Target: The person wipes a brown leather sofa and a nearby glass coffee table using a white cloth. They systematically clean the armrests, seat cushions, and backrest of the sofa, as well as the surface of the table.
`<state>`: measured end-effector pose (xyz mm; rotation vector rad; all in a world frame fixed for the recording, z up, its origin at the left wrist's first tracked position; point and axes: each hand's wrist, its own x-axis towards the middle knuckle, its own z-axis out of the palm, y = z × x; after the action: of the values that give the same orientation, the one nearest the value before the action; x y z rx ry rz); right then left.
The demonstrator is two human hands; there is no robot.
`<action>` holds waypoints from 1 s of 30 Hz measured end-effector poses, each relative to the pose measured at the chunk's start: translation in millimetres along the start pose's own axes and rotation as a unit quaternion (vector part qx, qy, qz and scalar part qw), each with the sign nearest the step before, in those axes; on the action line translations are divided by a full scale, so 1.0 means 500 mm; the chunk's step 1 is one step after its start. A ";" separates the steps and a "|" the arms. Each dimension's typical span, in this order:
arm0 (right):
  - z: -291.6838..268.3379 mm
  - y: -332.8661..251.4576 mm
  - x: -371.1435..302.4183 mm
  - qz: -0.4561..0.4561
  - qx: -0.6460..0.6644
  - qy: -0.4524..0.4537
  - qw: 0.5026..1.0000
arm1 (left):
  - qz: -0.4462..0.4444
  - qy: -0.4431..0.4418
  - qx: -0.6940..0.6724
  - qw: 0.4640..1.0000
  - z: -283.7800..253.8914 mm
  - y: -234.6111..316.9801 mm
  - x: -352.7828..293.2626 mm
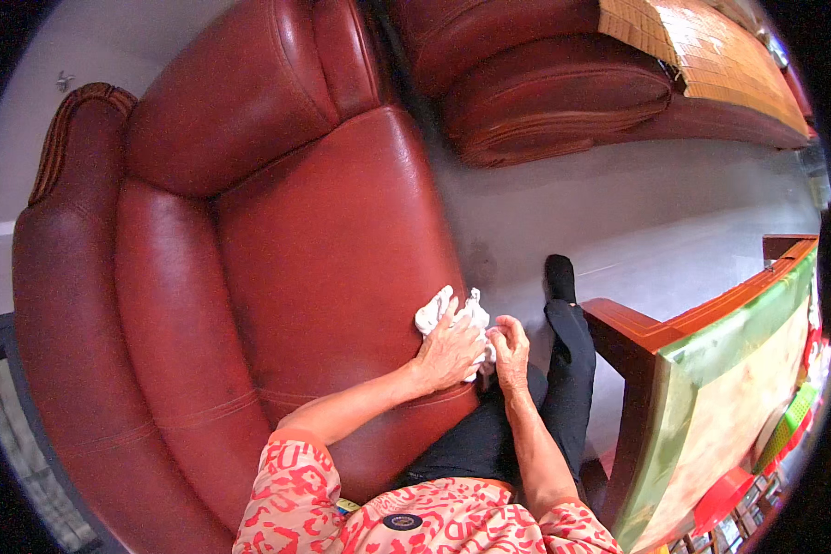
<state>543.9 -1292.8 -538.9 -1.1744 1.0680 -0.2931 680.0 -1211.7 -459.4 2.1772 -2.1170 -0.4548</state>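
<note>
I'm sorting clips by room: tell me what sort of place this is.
Probably a home living room: a red sofa, a second padded seat with a mat on it, and a covered wooden table.

Left hand (pixel 450 355) holds cloth (pixel 431 314), right hand (pixel 511 349) perhaps too

The room is fairly bright, with the strongest glare at the upper right, where the mat (pixel 729 51) nearly washes out. Softer sheen lies on the red sofa's (pixel 328 245) leather, and the floor (pixel 660 198) shows a pale, diffuse gleam. The black trousers (pixel 572 365) lose most detail. Fine grain speckles the darker areas. The fisheye bends the tabletop's (pixel 734 374) edge, small things at the far right look soft, and black fills all 4 corners.
</note>
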 end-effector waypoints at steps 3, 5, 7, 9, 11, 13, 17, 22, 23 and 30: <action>0.002 -0.038 -0.004 0.030 0.022 -0.007 0.999 | -0.021 0.017 -0.007 1.000 -0.002 -0.036 0.024; 0.000 -0.041 -0.003 0.036 0.026 -0.008 0.999 | -0.045 0.023 -0.017 0.999 -0.018 -0.068 0.046; 0.000 -0.042 0.000 0.051 0.034 -0.006 0.998 | -0.059 0.033 -0.006 0.998 -0.024 -0.106 0.070; 0.000 -0.044 0.001 0.055 0.054 -0.010 0.997 | -0.068 0.066 0.011 0.995 -0.034 -0.149 0.091; 0.000 -0.048 0.003 0.057 0.054 -0.015 0.997 | -0.084 0.088 0.014 0.992 -0.041 -0.188 0.111; -0.006 -0.039 0.005 0.051 0.052 -0.019 0.997 | -0.090 0.130 0.021 0.987 -0.056 -0.216 0.135; -0.013 -0.027 0.006 0.045 0.068 -0.027 0.996 | -0.135 0.171 0.071 0.973 -0.093 -0.298 0.168; -0.014 -0.036 0.000 0.048 0.080 -0.027 0.995 | -0.222 0.259 0.092 0.936 -0.107 -0.357 0.151; -0.014 -0.033 -0.001 0.049 0.074 -0.029 0.996 | -0.218 0.266 0.065 0.937 -0.103 -0.358 0.133; -0.006 -0.032 -0.003 0.031 0.010 -0.033 0.999 | -0.157 0.255 -0.028 0.954 -0.055 -0.247 -0.032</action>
<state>545.6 -1300.2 -524.4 -1.1236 1.0408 -0.2144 806.4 -1194.4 -462.2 2.2865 -1.4846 0.0391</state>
